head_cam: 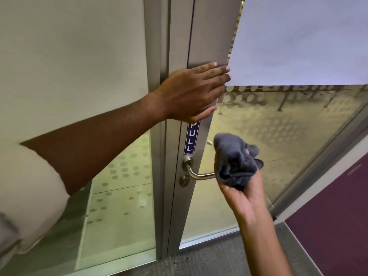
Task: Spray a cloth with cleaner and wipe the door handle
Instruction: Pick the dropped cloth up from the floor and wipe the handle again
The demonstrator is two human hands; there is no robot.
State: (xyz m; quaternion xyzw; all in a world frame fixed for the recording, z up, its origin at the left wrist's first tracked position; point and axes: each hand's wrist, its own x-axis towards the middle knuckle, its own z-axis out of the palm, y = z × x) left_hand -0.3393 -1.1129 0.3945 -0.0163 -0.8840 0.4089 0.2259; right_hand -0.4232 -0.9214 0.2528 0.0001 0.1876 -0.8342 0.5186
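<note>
Cloth soft, light, bunched in our right hand | left hand flat, open on door frame | we reckon handle rigid, slick: wrap it lower centre

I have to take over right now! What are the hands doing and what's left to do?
Left hand: flat on the door frame, bracing it, holding nothing.
Right hand: grip shut on the bunched grey cloth, at the free end of the door handle.
No spray bottle in view; I cannot tell if the cloth is wet.
Left: wipe along the whole handle.
</note>
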